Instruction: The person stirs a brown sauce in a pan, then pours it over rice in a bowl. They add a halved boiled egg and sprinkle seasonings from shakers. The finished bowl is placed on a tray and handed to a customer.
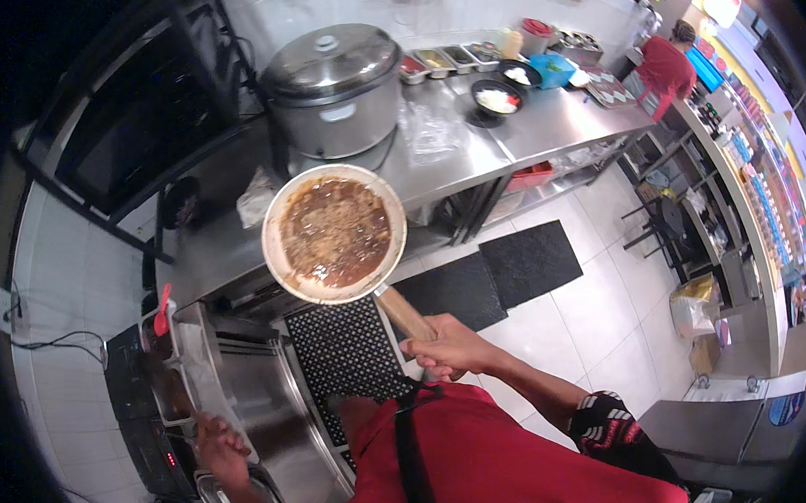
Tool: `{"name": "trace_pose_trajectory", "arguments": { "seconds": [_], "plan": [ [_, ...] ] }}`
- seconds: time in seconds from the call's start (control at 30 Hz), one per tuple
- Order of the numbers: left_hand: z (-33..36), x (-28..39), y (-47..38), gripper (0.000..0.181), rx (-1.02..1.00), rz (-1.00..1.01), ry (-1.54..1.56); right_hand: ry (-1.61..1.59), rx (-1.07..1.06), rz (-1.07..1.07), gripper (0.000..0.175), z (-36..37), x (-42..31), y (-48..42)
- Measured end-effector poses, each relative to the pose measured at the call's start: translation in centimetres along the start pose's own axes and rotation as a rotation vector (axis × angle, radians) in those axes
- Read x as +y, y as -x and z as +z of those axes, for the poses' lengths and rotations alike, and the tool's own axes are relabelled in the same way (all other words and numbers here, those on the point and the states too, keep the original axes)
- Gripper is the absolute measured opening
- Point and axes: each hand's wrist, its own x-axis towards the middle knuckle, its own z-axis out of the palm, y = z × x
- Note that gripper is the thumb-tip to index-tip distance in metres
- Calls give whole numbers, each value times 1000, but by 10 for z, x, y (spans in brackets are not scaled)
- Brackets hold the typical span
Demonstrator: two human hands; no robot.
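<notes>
My right hand (456, 347) grips the wooden handle (406, 313) of a white-lined frying pan (273, 264). The pan is held up in front of me, level or nearly so. Inside it lies a brown, glossy sauce (334, 227) with a paler, grainy heap in the middle. At the lower left, my left hand (223, 449) is over the side counter, its fingers curled. It is beside a metal food pan (173, 396) with brown contents; whether it holds anything is unclear. A red spoon (163, 312) rests in another container behind that pan.
A large lidded rice cooker (335, 92) stands on the steel counter (453, 175). Farther right are a black bowl of rice (497, 100), several topping containers (459, 59) and a blue container (551, 71). Black mats (532, 263) cover part of the floor. A person in red (665, 68) stands beyond.
</notes>
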Motion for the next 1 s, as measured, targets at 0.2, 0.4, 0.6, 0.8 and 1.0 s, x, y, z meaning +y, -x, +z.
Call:
{"name": "trace_pose_trajectory", "arguments": {
  "seconds": [0.2,0.4,0.6,0.8,1.0],
  "plan": [
    [161,-92,-60,28,-191,-243,-215,-95,254,-74,26,-112,-5,46],
    [301,-170,-108,33,-370,-400,-502,-189,512,-89,25,-218,-23,56],
    [432,-269,-202,32,-591,-400,-589,-250,733,-102,23,-328,-63,51],
    [570,-340,-277,37,-658,-62,-965,-315,894,-110,24,-412,-115,49],
    [673,-367,-309,59,-646,709,-1587,-237,907,-66,25,-485,-157,40]
  ]
}}
